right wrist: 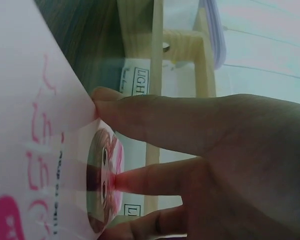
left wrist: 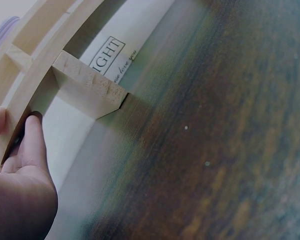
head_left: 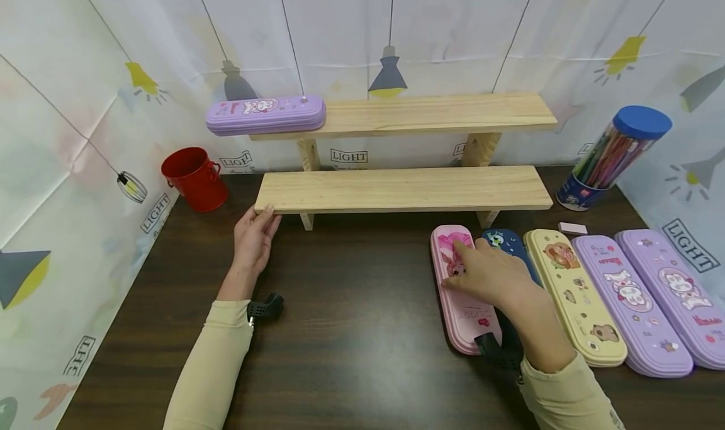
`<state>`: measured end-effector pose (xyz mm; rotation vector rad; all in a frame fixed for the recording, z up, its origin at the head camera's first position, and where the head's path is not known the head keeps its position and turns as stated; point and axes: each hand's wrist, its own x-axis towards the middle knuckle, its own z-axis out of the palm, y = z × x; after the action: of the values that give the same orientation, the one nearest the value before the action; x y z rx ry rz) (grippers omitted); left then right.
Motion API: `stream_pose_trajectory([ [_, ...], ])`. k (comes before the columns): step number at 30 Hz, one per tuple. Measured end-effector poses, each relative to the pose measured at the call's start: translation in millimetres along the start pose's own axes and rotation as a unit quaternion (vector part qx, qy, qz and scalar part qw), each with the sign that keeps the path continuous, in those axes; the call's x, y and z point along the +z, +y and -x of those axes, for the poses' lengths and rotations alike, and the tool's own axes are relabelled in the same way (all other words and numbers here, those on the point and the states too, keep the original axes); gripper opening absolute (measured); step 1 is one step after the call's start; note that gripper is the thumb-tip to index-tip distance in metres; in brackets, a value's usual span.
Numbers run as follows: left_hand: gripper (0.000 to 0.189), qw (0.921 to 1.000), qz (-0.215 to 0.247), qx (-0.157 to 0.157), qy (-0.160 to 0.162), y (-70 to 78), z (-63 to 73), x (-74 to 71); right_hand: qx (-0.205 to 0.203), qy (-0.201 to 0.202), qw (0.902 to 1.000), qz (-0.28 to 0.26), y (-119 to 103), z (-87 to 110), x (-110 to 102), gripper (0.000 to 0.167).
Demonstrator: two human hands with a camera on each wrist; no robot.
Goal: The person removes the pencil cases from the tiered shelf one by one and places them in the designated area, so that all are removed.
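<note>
In the head view, my left hand (head_left: 253,238) grips the front left corner of the lower board of a two-tier wooden shelf (head_left: 396,187), thumb above and fingers beneath. The left wrist view shows these fingers (left wrist: 34,142) tucked under the board. My right hand (head_left: 498,276) is over a pink pencil case (head_left: 467,320), gripping it across its width. In the right wrist view, the thumb (right wrist: 102,102) is at the case's edge and a finger (right wrist: 127,182) touches its printed top. The far side of this grip is partly hidden.
Right of the pink case lie a dark blue case (head_left: 506,241), a yellow case (head_left: 578,298) and two purple cases (head_left: 631,310). A purple case (head_left: 266,115) rests on the upper board's left end. A red bucket (head_left: 195,181), pen tub (head_left: 614,156) and eraser (head_left: 573,228) stand around.
</note>
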<state>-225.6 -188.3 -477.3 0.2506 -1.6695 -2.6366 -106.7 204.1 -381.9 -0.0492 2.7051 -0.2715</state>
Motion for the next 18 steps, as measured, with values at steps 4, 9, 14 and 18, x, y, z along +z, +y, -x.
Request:
stream_pose_trajectory([
  [4,0.052,1.0,0.003,0.009,-0.001,0.2,-2.2,-1.3,0.005,-0.005,1.0,0.002,0.3,-2.7,-1.3,0.092],
  [9,0.052,1.0,0.006,0.005,0.003,-2.7,-3.9,-2.2,-0.009,-0.001,0.9999,0.008,2.3,-5.0,-2.8,0.092],
  [14,0.053,0.9999,-0.003,0.014,-0.005,-4.6,-5.6,-1.7,-0.032,0.014,0.9994,-0.004,7.6,-5.6,-9.6,0.08],
  [18,0.051,0.9999,-0.007,0.014,0.0,-6.0,-6.0,-0.7,-0.049,0.037,0.998,-0.014,8.9,-5.8,-15.3,0.081],
])
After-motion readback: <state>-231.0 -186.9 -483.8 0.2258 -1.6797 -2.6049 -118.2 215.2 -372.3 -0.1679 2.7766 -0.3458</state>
